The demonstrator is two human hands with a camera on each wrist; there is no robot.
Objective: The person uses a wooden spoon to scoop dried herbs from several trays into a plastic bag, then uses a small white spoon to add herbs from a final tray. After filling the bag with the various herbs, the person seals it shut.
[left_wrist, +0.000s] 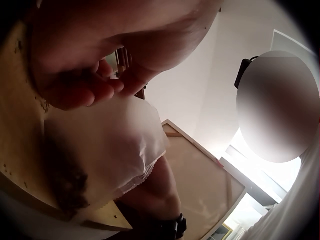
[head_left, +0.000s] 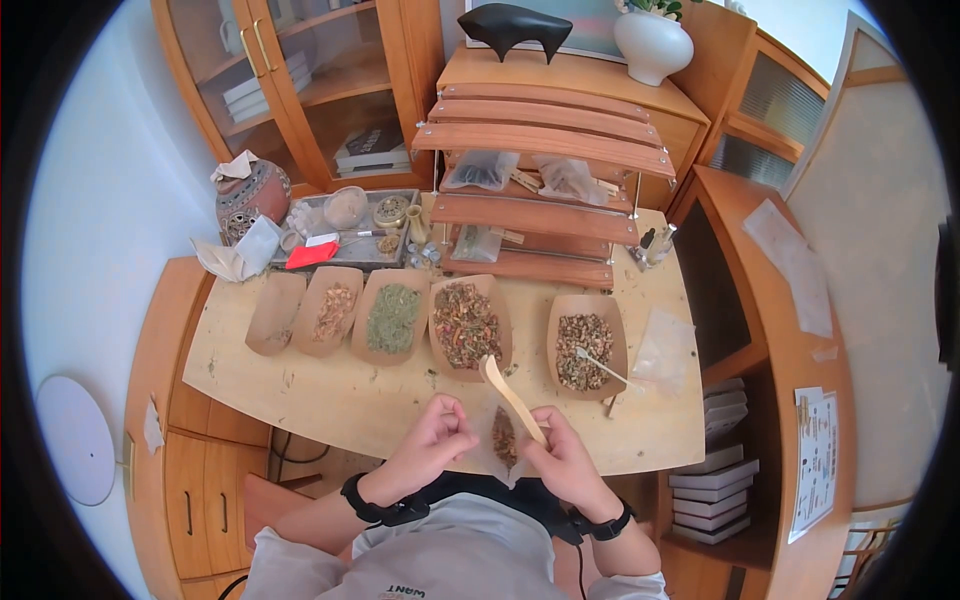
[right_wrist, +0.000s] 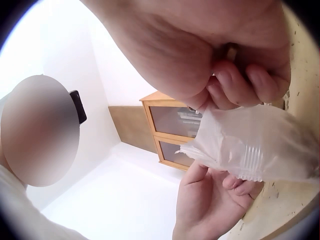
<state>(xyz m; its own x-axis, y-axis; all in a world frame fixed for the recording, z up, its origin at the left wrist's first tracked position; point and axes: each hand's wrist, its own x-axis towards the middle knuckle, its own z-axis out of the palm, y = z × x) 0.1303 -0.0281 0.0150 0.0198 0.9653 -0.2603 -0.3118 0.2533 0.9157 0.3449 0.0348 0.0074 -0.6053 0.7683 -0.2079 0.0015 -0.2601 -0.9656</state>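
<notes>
My right hand (head_left: 567,462) grips a curved wooden scoop (head_left: 518,402), its handle end showing inside the curled fingers in the right wrist view. The same hand holds the edge of a small translucent bag (right_wrist: 225,135). Dark dried herb bits (head_left: 504,438) fill the lower part of this bag. My left hand (head_left: 432,445) is at the bag's other side, fingers bent and thumb tip right at its edge; I cannot tell whether it pinches the bag. Just beyond the hands stands a paper tray of mixed dried flowers (head_left: 466,325).
More paper trays line the table: green herb (head_left: 394,320), pale pinkish pieces (head_left: 334,310), a nearly bare one (head_left: 274,318), and chopped stems (head_left: 584,350) with a white spoon (head_left: 602,367). Behind rises a slatted wooden rack (head_left: 535,215). A cluttered grey tray (head_left: 390,258) sits back left.
</notes>
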